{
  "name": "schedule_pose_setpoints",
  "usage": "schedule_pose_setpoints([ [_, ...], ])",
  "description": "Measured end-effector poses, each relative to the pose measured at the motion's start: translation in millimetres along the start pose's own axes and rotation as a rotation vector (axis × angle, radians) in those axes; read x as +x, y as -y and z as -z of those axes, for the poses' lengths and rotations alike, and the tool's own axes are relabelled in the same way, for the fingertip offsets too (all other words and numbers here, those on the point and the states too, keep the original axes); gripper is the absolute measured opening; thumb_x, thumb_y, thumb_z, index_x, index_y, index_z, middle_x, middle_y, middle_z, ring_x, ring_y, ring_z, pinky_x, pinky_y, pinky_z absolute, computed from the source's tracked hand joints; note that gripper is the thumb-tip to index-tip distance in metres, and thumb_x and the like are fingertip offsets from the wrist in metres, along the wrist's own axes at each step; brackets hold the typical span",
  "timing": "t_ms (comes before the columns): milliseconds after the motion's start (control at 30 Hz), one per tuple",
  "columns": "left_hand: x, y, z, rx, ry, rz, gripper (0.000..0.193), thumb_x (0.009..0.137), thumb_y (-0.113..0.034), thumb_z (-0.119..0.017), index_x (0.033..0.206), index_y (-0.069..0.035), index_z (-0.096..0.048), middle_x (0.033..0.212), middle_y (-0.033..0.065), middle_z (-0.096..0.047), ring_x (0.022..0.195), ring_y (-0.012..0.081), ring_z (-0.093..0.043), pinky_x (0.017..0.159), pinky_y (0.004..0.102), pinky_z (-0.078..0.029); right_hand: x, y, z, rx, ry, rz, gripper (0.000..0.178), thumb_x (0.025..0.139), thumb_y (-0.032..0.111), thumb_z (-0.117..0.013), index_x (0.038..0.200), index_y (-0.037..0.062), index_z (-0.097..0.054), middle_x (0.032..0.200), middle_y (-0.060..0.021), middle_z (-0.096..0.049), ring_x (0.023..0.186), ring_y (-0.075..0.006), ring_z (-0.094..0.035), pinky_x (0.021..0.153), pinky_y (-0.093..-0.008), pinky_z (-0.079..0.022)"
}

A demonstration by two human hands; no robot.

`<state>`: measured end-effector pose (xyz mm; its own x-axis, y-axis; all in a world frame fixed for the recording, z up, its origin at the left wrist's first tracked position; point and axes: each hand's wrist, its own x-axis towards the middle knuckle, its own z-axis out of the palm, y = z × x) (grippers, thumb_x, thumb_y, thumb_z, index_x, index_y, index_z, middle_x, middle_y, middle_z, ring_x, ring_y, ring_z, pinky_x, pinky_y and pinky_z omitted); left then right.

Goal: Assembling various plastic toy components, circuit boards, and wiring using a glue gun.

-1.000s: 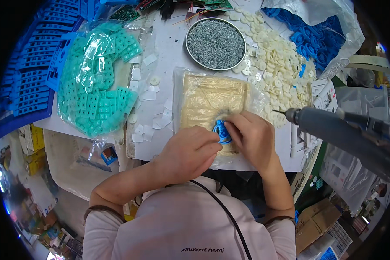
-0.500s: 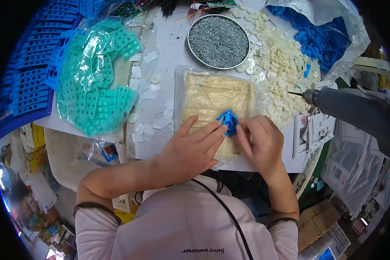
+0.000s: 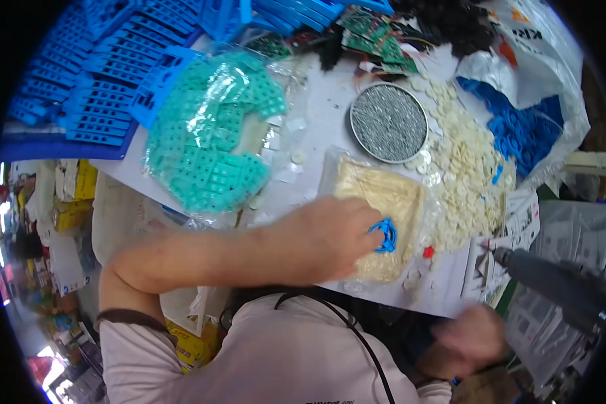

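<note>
A small round blue plastic part (image 3: 386, 236) rests on a beige pad wrapped in clear film (image 3: 414, 195). My left hand (image 3: 343, 236) reaches over the pad from the left, its fingers bent and the fingertips gripping the left side of the blue part. Past the table's front edge, at the lower right, is my right hand (image 3: 475, 333). It is smeared by motion, so its fingers cannot be made out. Near that hand, a grey electric screwdriver (image 3: 552, 276) points in from the right. A small red piece (image 3: 428, 252) lies just right of the pad.
A round tin of screws (image 3: 389, 123) stands behind the pad. Cream plastic discs (image 3: 468, 195) spread to its right, beside a bag of blue parts (image 3: 528, 128). Bagged green pieces (image 3: 209, 135) and stacked blue frames (image 3: 101, 101) fill the left. Circuit boards (image 3: 377, 37) lie at the back.
My right hand has left the blue part and dropped to the lower right, off the table. My left hand stays at the blue part. The whole view has shifted and tilted.
</note>
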<state>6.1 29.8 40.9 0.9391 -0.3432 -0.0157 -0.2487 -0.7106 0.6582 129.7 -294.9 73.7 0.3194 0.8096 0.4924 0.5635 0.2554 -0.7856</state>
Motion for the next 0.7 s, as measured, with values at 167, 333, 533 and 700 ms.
schedule_pose_setpoints([
  [167, 30, 62, 95, 0.432, 0.098, 0.434, 0.030, 0.086, -0.027, -0.070, 0.107, -0.007, -0.069, 0.105, 0.0146, -0.070, 0.097, 0.0345, -0.067, 0.081, 0.0455, -0.054, 61, -3, 0, -0.151, -1.130, 0.235, 0.073, 0.091, 0.046, -0.067, 0.139, -0.0052, -0.047, 0.092, -0.0143, -0.061, 0.068, -0.0244, -0.058, 0.061, -0.0396, -0.049],
  [333, -8, 180, 189, 0.481, -0.742, 0.634, 0.031, 0.088, -0.035, -0.069, 0.090, -0.004, -0.073, 0.073, 0.0134, -0.068, 0.066, 0.0279, -0.067, 0.062, 0.0398, -0.051, 46, -23, -4, -0.072, -0.533, -0.220, 0.088, 0.089, 0.036, -0.078, 0.149, -0.0051, -0.029, 0.079, -0.0107, -0.058, 0.061, -0.0195, -0.055, 0.058, -0.0335, -0.048],
  [533, -98, 274, 225, 0.423, -0.824, 0.926, 0.036, 0.087, -0.039, -0.073, 0.093, -0.004, -0.073, 0.084, 0.0104, -0.071, 0.075, 0.0202, -0.069, 0.071, 0.0363, -0.054, 43, -42, -3, -0.108, -0.588, -0.178, 0.076, 0.090, 0.031, -0.076, 0.145, -0.0041, -0.037, 0.077, -0.0079, -0.056, 0.062, -0.0162, -0.052, 0.060, -0.0278, -0.047],
  [700, -59, 288, 195, 0.630, -0.815, 0.735, 0.057, 0.076, -0.044, -0.078, 0.114, -0.002, -0.069, 0.118, 0.0189, -0.068, 0.107, 0.0351, -0.066, 0.094, 0.0414, -0.052, 34, -54, 3, 0.036, -0.698, -0.312, 0.068, 0.083, 0.007, -0.073, 0.143, -0.0030, -0.042, 0.083, -0.0076, -0.060, 0.073, -0.0150, -0.058, 0.068, -0.0284, -0.051],
])
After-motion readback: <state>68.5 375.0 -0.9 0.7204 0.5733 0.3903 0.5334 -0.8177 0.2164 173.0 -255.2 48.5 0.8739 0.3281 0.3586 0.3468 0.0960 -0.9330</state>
